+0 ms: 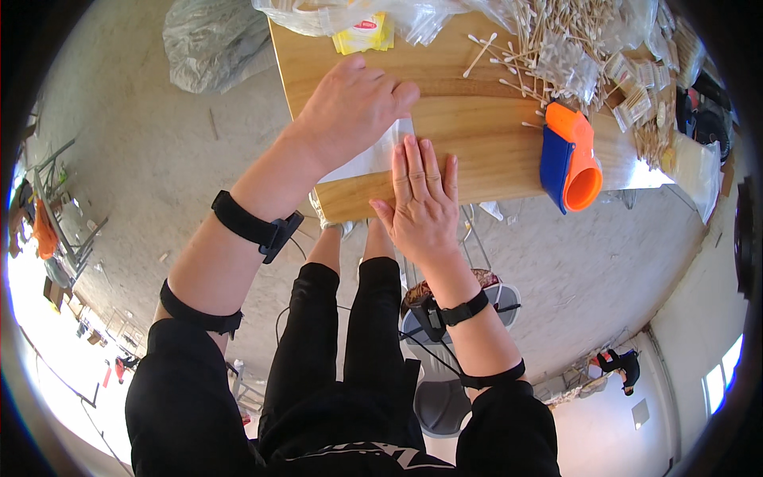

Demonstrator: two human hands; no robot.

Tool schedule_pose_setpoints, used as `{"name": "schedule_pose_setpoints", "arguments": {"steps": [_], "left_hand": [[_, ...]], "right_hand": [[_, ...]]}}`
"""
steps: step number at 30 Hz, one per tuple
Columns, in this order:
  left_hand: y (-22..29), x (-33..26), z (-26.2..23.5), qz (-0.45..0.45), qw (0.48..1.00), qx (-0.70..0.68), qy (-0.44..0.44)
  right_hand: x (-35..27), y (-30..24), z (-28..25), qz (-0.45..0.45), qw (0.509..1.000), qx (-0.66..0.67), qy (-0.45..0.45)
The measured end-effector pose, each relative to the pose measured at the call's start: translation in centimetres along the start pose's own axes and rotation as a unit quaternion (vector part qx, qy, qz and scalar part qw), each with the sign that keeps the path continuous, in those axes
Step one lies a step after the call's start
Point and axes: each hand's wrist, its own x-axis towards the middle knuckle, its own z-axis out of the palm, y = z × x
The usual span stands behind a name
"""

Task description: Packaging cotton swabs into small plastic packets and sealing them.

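My left hand (354,111) is closed, fingers curled under, above a translucent white plastic bag or sheet (362,165) at the near corner of the wooden table. Whatever those fingers hold, if anything, is hidden beneath them. Flat on the table lies my right hand (425,191), its fingers stretched out and the tips by the right edge of the plastic. Further right, an orange and blue tape dispenser (568,155) rests at the table's front edge, touched by neither hand.
Loose cotton swabs (540,48) are heaped at the table's back right, with small packs of swabs (632,91) beside them. Yellow packets (364,33) lie under clear plastic at the back. A large plastic bag (211,48) sits on the floor to the left. A grey stool (441,405) stands behind my right arm.
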Motion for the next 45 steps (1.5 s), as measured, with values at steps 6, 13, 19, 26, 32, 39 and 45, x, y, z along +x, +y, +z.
{"name": "schedule_pose_setpoints", "arguments": {"steps": [6,13,19,26,32,39,45], "left_hand": [[0.5,0.4,-0.8,-0.015,0.998,0.058,-0.032],[2.1,2.4,-3.2,-0.125,0.978,0.039,-0.162],[2.4,5.1,-4.8,-0.246,0.946,-0.019,-0.211],[2.4,6.0,-5.3,-0.269,0.941,0.041,-0.2],[2.5,1.5,-5.9,-0.314,0.943,-0.011,-0.114],[3.1,-5.8,-6.6,-0.508,0.838,-0.176,-0.088],[4.8,-9.9,-5.2,-0.534,0.823,-0.192,-0.041]], "right_hand": [[2.9,-0.4,-0.5,0.017,0.999,0.005,0.027],[3.2,0.0,0.2,0.013,0.999,-0.013,0.046],[3.4,-0.4,0.0,0.009,0.999,-0.012,0.037],[3.1,0.2,0.3,0.006,0.999,-0.028,0.026],[3.0,0.1,0.3,0.017,0.999,-0.022,0.037],[5.6,-0.3,-0.5,-0.022,0.998,-0.017,0.055],[5.7,0.2,-0.5,-0.07,0.997,-0.035,0.025]]}}
